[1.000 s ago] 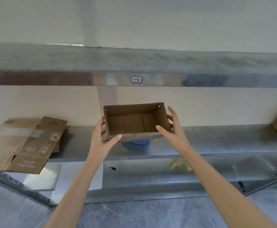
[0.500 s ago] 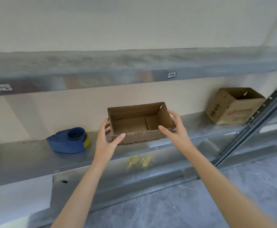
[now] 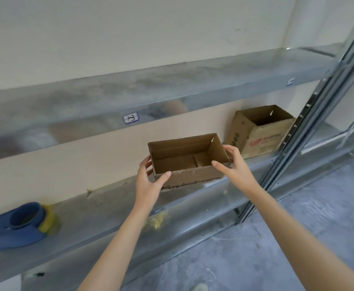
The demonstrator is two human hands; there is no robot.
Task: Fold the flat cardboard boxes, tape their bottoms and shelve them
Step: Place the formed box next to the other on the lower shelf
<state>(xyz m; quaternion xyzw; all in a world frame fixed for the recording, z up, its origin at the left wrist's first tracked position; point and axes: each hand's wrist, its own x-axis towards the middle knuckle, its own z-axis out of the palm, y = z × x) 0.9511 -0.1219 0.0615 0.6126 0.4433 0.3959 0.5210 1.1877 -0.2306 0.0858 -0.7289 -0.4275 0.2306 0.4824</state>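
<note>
A small folded cardboard box (image 3: 184, 164), open at the top, is held level over the front of the middle metal shelf (image 3: 108, 204). My left hand (image 3: 148, 181) grips its left end, thumb on the near wall. On the right end sits my right hand (image 3: 234, 166), fingers round the corner. Whether the box's base touches the shelf is unclear. A second, larger open cardboard box (image 3: 260, 131) stands on the same shelf to the right, close to the held one.
A blue tape dispenser (image 3: 16, 225) with a yellowish roll lies on the shelf at the far left. The upper shelf (image 3: 150, 89) carries a label reading 13. A slotted metal upright (image 3: 310, 114) rises at the right. Grey floor lies below.
The box and both hands have travelled right along the shelf. The flat cardboard sheets have left the view, the tape dispenser has slid far left, and the second box is nearer.
</note>
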